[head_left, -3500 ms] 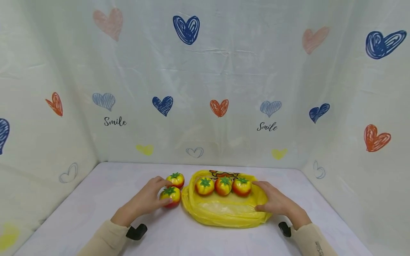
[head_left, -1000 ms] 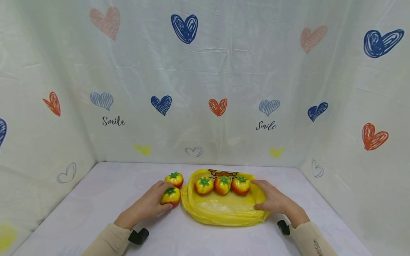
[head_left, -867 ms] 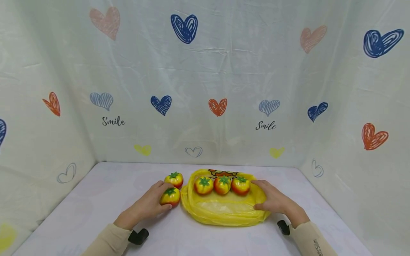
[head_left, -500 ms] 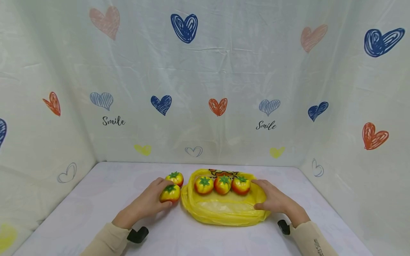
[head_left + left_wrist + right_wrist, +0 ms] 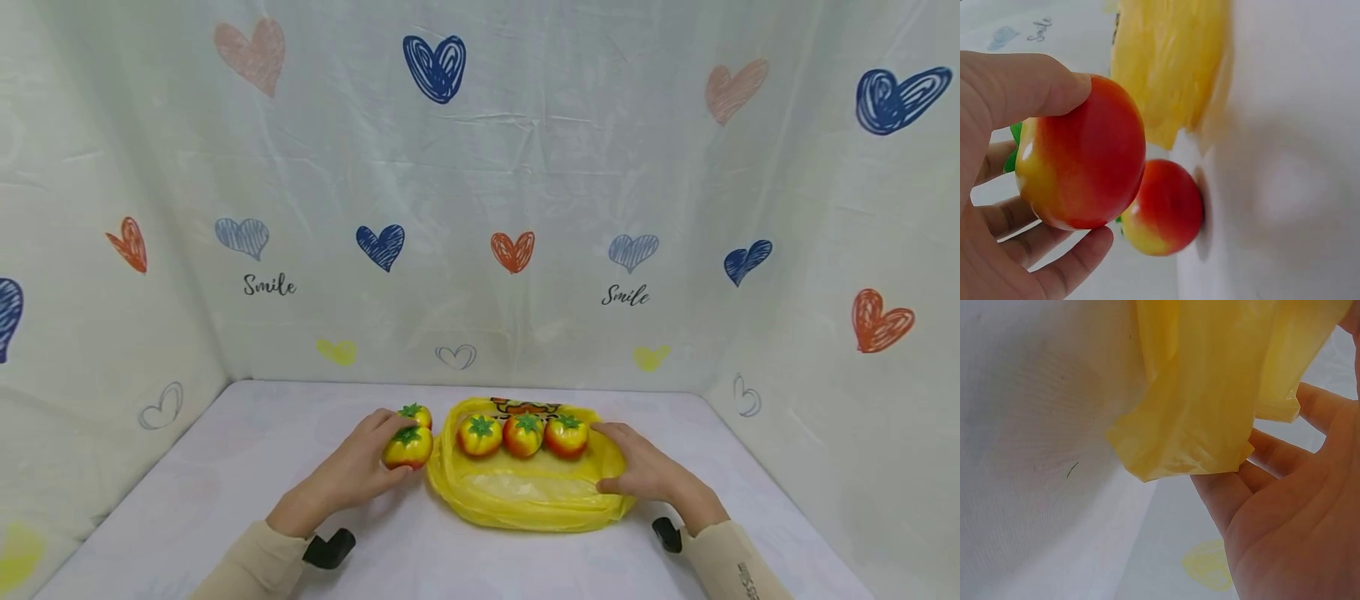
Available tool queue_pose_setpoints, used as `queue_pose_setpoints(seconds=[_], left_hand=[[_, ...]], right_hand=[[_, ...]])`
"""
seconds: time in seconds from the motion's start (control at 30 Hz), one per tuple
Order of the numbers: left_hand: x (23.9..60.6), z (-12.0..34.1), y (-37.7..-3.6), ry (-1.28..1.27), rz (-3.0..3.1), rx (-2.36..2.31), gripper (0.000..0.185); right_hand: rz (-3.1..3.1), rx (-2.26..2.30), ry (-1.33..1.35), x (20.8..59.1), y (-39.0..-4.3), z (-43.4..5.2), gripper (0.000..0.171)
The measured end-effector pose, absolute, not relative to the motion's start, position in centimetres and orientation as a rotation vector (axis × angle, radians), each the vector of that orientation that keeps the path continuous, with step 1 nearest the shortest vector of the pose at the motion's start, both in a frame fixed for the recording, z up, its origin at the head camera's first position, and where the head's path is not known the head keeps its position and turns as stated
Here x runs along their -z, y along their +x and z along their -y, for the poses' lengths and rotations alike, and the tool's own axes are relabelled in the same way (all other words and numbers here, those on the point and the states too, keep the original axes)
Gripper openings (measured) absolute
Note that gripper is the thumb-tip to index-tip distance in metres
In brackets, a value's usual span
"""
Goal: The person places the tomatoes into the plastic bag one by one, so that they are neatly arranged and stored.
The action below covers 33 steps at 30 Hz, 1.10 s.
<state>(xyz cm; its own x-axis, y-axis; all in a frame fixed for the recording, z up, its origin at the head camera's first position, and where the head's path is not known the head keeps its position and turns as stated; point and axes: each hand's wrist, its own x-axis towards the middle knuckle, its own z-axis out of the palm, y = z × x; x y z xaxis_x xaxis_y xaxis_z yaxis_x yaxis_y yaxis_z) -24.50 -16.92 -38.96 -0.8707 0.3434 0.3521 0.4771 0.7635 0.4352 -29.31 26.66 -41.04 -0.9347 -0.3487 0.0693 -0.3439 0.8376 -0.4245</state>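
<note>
Tomato (image 5: pixel 408 452) of red and yellow, green at the top, is what we see in the person's left hand (image 5: pixel 352 473), just left of the yellow bag (image 5: pixel 525 512). A pale curtain (image 5: pixel 480 167) stands at the far side and along the left and right, printed with hearts (image 5: pixel 512 252) in blue, red, pink and yellow. Below it we see a white table (image 5: pixel 420 554), on which the yellow bag lies right of the held tomato, with dark print on its far part. Two beige sleeves (image 5: pixel 251 567) come in from the near side, the right one lettered. We see the left hand gripping its tomato between thumb and fingers; from the left wrist, the fruit appears clear of the table. At the bag's right edge the right hand (image 5: pixel 648 468) touches the plastic, thumb and fingers well apart; we cannot tell whether it grips. Three tomatoes (image 5: pixel 522 436) sit in a row toward the bag's far side, and a second tomato (image 5: pixel 422 415) stands on the table just beyond the held one, partly hidden by it. At each wrist we find a black device (image 5: pixel 330 550). Smallest is a green thread-like mark (image 5: pixel 1072 469) on the white surface in the right wrist view.
</note>
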Motion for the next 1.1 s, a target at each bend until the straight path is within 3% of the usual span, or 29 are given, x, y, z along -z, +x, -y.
queue_pose_setpoints(seconds=[1.1], left_hand=[[38.4, 10.2, -26.0, -0.973, 2.634, 0.717, 0.052]], right_hand=[[-3.009, 0.677, -0.559, 41.5, -29.7, -26.9, 0.083]])
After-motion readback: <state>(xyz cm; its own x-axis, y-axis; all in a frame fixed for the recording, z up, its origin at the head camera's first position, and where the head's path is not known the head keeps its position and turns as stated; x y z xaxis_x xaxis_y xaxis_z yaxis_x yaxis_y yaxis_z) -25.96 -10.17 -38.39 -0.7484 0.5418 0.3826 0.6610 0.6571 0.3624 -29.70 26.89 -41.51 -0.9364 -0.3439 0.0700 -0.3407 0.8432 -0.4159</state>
